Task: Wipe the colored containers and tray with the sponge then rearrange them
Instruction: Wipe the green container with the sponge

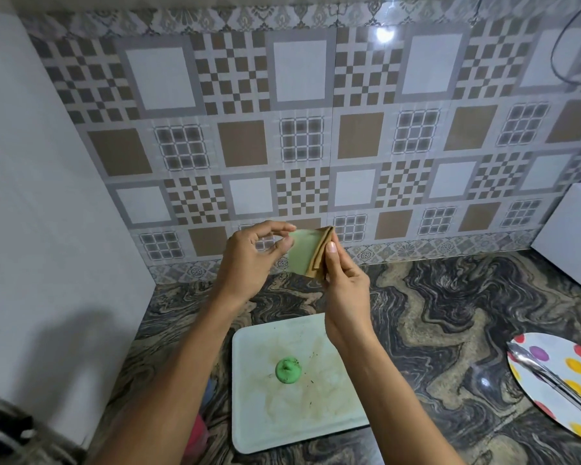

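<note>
the forearms reach over the stained white tray (319, 417) on the table (433, 313), a small green container (288, 370) sitting on it, while above it the left hand (249, 263) and right hand (346, 290) both pinch the thin green sponge (304, 251), which i judge is best folded flat before wiping firmly.

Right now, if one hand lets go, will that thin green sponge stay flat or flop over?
Probably flops: the sponge is a thin sheet, folded into layers at the right hand. Likely light, since the left hand holds its edge with just a fingertip pinch. It looks soft, so unlikely to break.
</note>
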